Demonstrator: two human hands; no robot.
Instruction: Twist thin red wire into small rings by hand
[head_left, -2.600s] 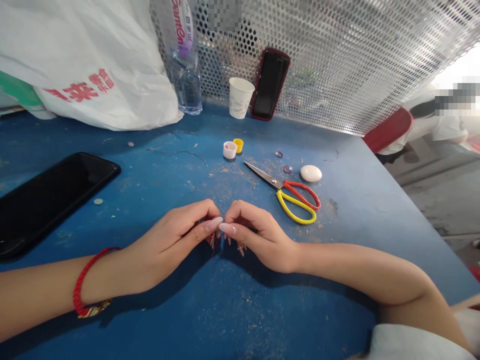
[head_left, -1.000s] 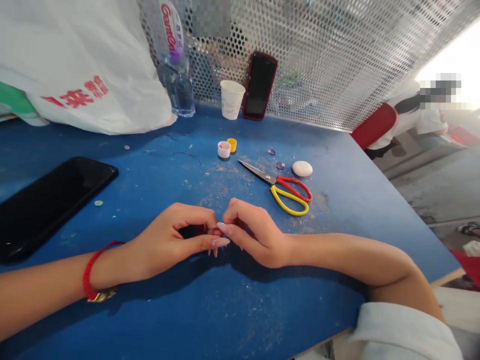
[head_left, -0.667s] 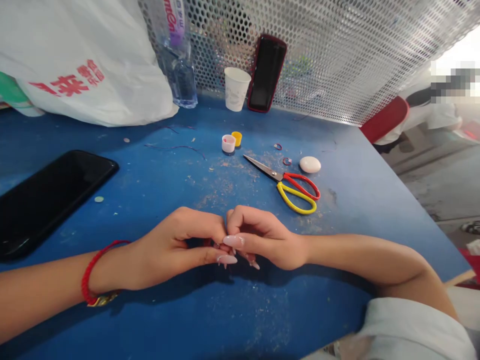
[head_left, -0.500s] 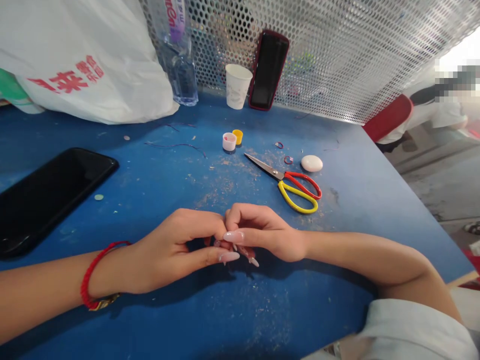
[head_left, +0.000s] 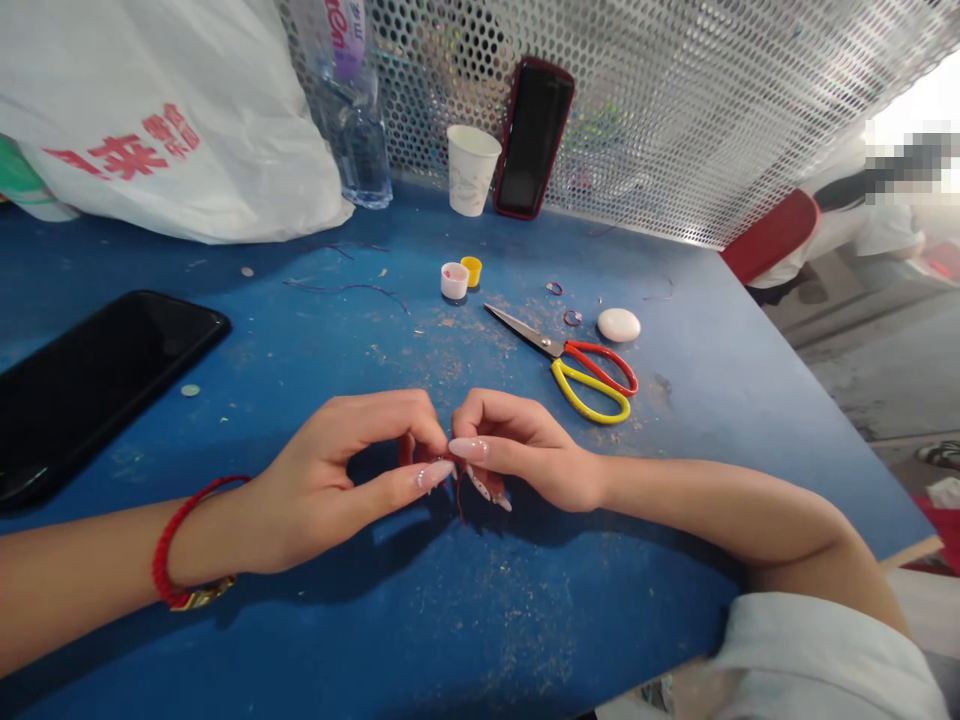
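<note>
Red thread [head_left: 461, 508] hangs between the hands, on the wearer's side of the scissors [head_left: 547, 343]; so fine a strand could slip or snarl if one pinch eased unevenly. The left hand [head_left: 311, 490] and right hand [head_left: 536, 445] are nearly closed, thumb to finger, on it (which grips tighter, I cannot tell). Beyond the scissors' tip sits a white cap [head_left: 454, 284].

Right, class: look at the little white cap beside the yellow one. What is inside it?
Inside the white cap, a small reddish bit shows. The near wall covers the bottom, so whatever else may lie there cannot be seen.
</note>
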